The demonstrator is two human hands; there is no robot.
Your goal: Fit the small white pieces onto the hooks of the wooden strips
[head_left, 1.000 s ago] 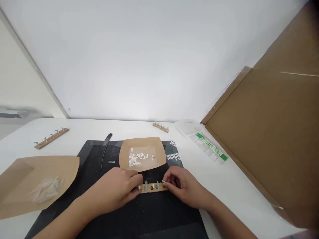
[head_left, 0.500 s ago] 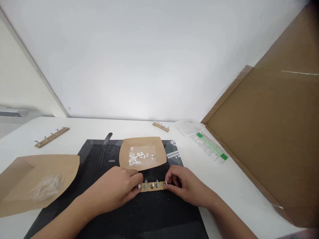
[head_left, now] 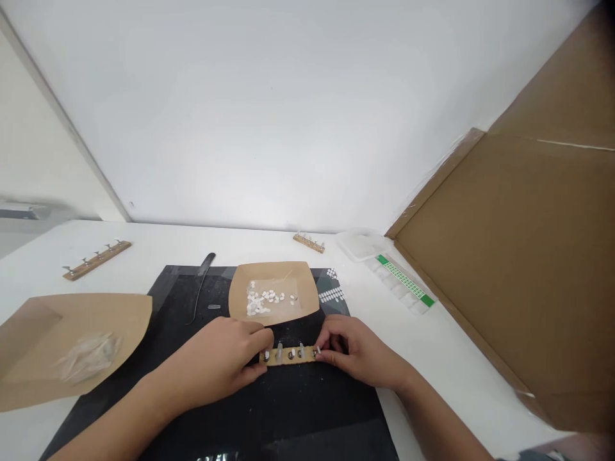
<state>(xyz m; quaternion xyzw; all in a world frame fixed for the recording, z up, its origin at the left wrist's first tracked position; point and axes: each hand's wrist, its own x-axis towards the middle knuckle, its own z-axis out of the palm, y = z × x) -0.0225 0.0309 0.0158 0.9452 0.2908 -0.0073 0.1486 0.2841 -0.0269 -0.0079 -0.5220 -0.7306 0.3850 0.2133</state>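
Observation:
A short wooden nail-tip stand (head_left: pixel 296 360) lies on the black mat (head_left: pixel 288 410). It bears several small metal posts with white tops, and two clear false nail tips (head_left: pixel 302 350) stand up from it. My left hand (head_left: pixel 225 352) is closed round the stand's left end, thumb in front and fingers behind. At the right end, my right hand (head_left: pixel 353 351) pinches a small white-topped metal post (head_left: pixel 316 351) between thumb and forefinger. Just behind the stand is a brown paper tray (head_left: pixel 307 298) holding a clear bag and many white oval stickers (head_left: pixel 259 302).
On the left sits a larger paper tray (head_left: pixel 29 320) with a crumpled clear bag (head_left: pixel 89 357). A dark curved tool (head_left: pixel 204 282) and a loose clear nail tip (head_left: pixel 214 307) lie on the mat. Beyond are two more stands (head_left: pixel 98 259), a plastic lid (head_left: pixel 362 243) and a green-edged packet (head_left: pixel 406 280).
The left fingers have shifted slightly on the stand's end, showing more of the leftmost post. The right hand keeps its pinch at the right end. The view has shifted a little.

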